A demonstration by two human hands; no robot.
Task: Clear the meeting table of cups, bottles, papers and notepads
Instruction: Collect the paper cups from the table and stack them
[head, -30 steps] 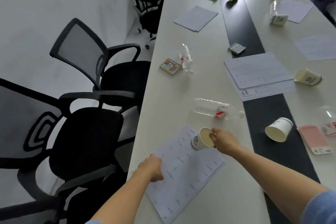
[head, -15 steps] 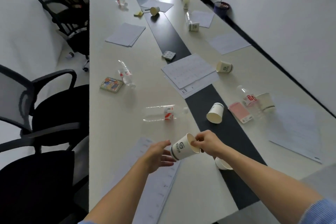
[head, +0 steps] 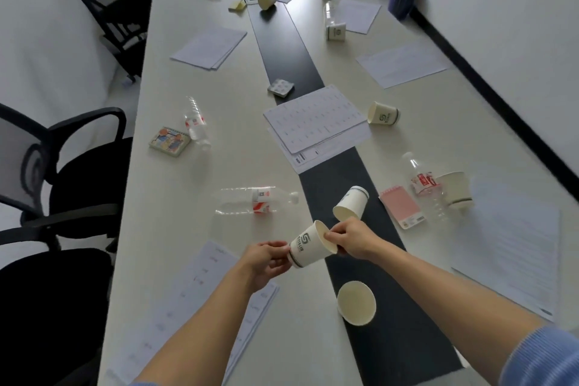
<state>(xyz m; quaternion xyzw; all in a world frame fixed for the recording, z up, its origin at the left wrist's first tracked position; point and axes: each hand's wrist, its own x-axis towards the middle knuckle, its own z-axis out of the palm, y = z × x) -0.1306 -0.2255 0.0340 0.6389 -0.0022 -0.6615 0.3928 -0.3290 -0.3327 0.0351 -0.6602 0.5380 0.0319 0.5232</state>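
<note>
Head view: the left hand [head: 266,260], apart before, now grips the base of the paper cup [head: 308,246]; the right hand [head: 354,238] pinches its rim. Its long axis is tilted, mouth facing right.

Left hand [head: 266,261], right hand [head: 353,238]: pinch grips.

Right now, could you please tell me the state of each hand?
Left hand: closed, fingers curled round the base of the paper cup.
Right hand: closed, pinching the rim of the same cup.
</note>
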